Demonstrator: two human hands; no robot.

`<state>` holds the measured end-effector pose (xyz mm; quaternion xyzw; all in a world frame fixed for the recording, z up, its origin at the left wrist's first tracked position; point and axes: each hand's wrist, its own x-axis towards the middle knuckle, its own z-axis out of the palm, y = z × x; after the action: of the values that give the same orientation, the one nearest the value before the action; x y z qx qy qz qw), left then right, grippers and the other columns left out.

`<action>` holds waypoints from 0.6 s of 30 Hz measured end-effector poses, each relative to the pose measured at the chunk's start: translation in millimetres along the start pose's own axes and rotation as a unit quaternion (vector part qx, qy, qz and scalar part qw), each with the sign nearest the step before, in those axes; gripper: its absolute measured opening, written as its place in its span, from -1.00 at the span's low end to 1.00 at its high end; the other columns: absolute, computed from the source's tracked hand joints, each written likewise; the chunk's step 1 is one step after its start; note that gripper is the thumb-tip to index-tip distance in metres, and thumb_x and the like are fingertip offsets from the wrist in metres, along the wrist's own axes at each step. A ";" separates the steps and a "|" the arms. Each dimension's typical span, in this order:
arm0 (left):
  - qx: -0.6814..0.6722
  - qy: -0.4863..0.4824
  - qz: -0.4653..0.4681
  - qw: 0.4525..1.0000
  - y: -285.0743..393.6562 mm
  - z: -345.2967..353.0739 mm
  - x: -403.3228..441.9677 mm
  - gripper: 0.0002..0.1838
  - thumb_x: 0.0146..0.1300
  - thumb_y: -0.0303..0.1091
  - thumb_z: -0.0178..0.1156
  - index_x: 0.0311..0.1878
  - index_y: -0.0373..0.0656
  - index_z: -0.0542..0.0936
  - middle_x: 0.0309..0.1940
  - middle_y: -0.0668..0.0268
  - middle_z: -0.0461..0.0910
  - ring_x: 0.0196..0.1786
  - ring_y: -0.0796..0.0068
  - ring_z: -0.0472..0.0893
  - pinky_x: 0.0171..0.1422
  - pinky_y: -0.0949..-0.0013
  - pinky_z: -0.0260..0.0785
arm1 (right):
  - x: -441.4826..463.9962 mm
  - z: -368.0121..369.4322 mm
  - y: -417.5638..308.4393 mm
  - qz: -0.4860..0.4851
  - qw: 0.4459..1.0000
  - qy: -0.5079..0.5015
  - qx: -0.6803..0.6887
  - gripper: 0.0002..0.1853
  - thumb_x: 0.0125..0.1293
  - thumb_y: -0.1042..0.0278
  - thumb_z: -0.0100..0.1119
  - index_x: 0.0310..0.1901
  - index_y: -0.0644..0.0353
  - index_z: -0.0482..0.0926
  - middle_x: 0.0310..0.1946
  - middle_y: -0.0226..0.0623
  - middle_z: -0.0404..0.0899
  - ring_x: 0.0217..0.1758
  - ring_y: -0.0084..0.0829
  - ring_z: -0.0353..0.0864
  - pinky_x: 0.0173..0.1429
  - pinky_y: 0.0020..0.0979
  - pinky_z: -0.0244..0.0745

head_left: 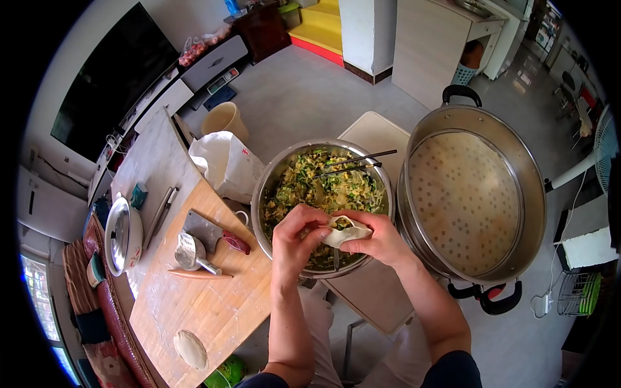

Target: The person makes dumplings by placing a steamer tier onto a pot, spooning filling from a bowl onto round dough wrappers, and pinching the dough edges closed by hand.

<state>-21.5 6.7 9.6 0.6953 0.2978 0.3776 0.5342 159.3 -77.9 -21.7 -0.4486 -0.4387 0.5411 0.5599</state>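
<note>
A white dough wrapper [350,235] with chopped green-and-yellow filling in it is held between my two hands, its top partly open. My left hand [297,234] pinches its left edge with thumb and fingers. Wrapped round the right side is my right hand [378,240], thumb in front. Both are above the near part of a big steel bowl [257,223] of vegetable filling [304,178]. Dark chopsticks [362,159] lie across the bowl's far right side. A flat oval piece of dough [191,350] rests on the floury wooden board [239,310] at lower left.
A wide steamer pot [535,213] with a perforated tray stands at right. On the board lie a cleaver [204,227], a floury metal scoop [187,251] and a tapered rolling pin [199,275]. Behind are a white bag [226,161] and a lidded pot [123,236].
</note>
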 end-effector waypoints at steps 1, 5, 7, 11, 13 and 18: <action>0.029 -0.007 0.039 0.999 0.9 0.0 1.4 -0.84 0.06 -0.65 0.38 -0.27 -0.28 0.66 -0.23 0.30 0.55 -0.14 0.46 0.55 -0.06 0.43 0.40 | -0.3 -0.4 -1.5 0.011 1.000 -0.002 0.006 -0.38 0.09 0.55 0.47 0.25 0.28 0.53 -0.13 -0.34 0.69 -0.20 -0.58 0.65 -0.11 -0.50 0.60; 0.120 -0.039 0.088 0.988 7.1 -0.8 1.7 -0.79 0.05 -0.69 0.31 -0.22 -0.25 0.67 -0.25 0.30 0.51 -0.13 0.37 0.55 -0.09 0.38 0.43 | -0.3 0.0 -0.7 0.003 1.000 0.002 -0.001 -0.38 0.10 0.55 0.47 0.25 0.27 0.53 -0.16 -0.34 0.68 -0.26 -0.59 0.64 -0.16 -0.51 0.59; 0.150 -0.040 0.087 0.984 10.9 0.1 1.3 -0.78 0.06 -0.69 0.30 -0.21 -0.24 0.67 -0.25 0.29 0.49 -0.14 0.36 0.55 -0.08 0.36 0.43 | 0.1 -0.4 0.5 -0.003 1.000 0.003 -0.018 -0.38 0.10 0.53 0.48 0.25 0.28 0.53 -0.15 -0.34 0.68 -0.24 -0.60 0.64 -0.14 -0.52 0.59; 0.185 -0.047 0.106 0.976 7.8 2.6 2.6 -0.78 0.02 -0.70 0.30 -0.23 -0.23 0.67 -0.16 0.28 0.55 -0.10 0.39 0.57 -0.06 0.37 0.44 | 1.0 0.0 4.6 -0.058 0.996 0.017 -0.069 -0.37 0.10 0.51 0.50 0.25 0.29 0.52 -0.13 -0.35 0.68 -0.20 -0.61 0.63 -0.11 -0.53 0.58; 0.138 -0.038 0.090 0.986 5.8 3.0 2.7 -0.77 0.04 -0.70 0.31 -0.21 -0.25 0.65 -0.13 0.27 0.58 -0.09 0.42 0.59 -0.04 0.38 0.46 | 1.0 -0.5 2.8 -0.052 0.997 0.012 -0.058 -0.37 0.09 0.50 0.50 0.25 0.29 0.52 -0.11 -0.35 0.68 -0.17 -0.62 0.63 -0.08 -0.53 0.58; -0.024 0.013 0.013 1.000 -7.3 6.4 0.1 -0.72 0.07 -0.72 0.33 -0.14 -0.25 0.62 -0.13 0.30 0.65 -0.20 0.55 0.61 -0.08 0.47 0.49 | -0.1 -1.9 -2.0 -0.009 1.000 -0.005 -0.016 -0.37 0.10 0.51 0.50 0.25 0.29 0.52 -0.09 -0.35 0.68 -0.14 -0.61 0.64 -0.06 -0.53 0.58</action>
<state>-16.2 5.3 1.7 0.6816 0.2861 0.4003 0.5415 161.6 -78.1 -20.2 -0.4509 -0.4538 0.5315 0.5551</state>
